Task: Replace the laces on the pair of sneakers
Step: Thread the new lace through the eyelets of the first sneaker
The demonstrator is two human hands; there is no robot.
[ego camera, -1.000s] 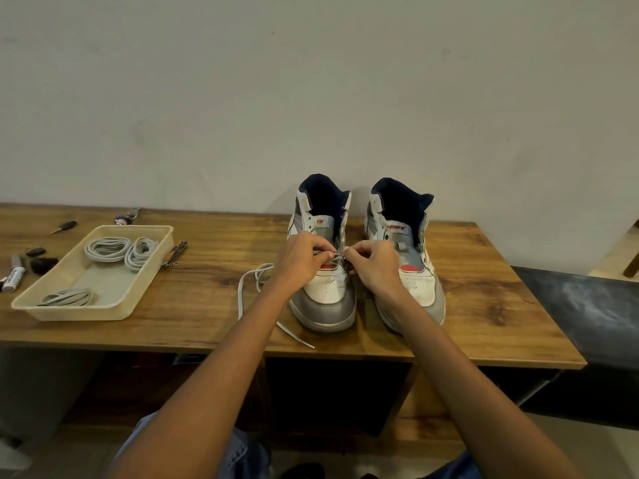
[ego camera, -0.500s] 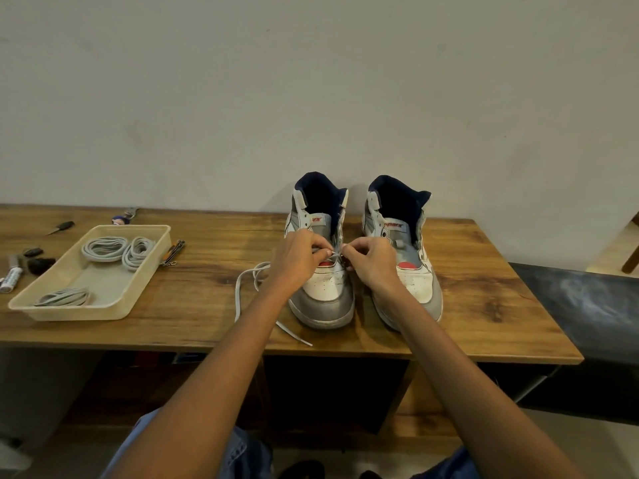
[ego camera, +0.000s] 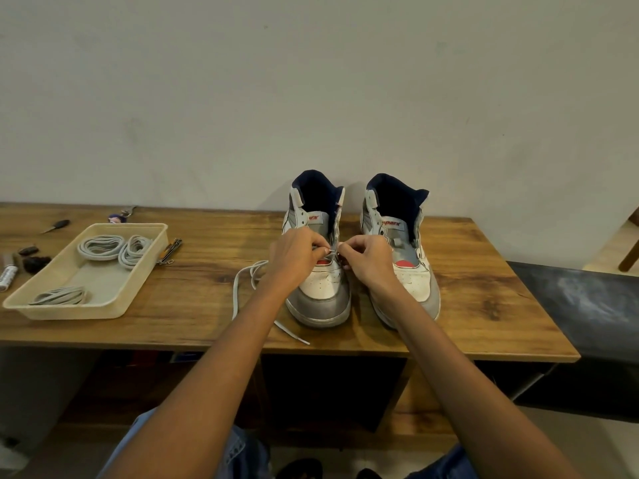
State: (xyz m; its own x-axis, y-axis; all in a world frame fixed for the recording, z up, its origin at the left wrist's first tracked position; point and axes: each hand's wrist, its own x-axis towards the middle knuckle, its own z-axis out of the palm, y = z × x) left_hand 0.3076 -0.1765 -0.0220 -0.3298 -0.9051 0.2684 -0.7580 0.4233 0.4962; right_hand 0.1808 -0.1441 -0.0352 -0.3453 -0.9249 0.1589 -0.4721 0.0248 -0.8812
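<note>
Two white, grey and navy high-top sneakers stand side by side on the wooden table, toes toward me. Over the left sneaker (ego camera: pixel 320 292), my left hand (ego camera: pixel 296 254) and my right hand (ego camera: pixel 367 258) each pinch a short stretch of white lace (ego camera: pixel 332 251) at the lower eyelets. The loose end of that lace (ego camera: pixel 246 281) trails off to the left across the table and under my left forearm. The right sneaker (ego camera: pixel 408 257) has no lace visible; my right wrist covers part of its toe.
A cream tray (ego camera: pixel 114 305) at the left holds three coiled grey-white laces (ego camera: pixel 100 246). Nail clippers (ego camera: pixel 170 251) lie beside it. Small dark items and a marker (ego camera: pixel 7 275) sit at the far left. A dark bench (ego camera: pixel 587 305) adjoins the table's right end. A wall stands behind.
Both hands stay at the left sneaker's lower eyelets with only slight finger movement on the lace. The view has tilted slightly.
</note>
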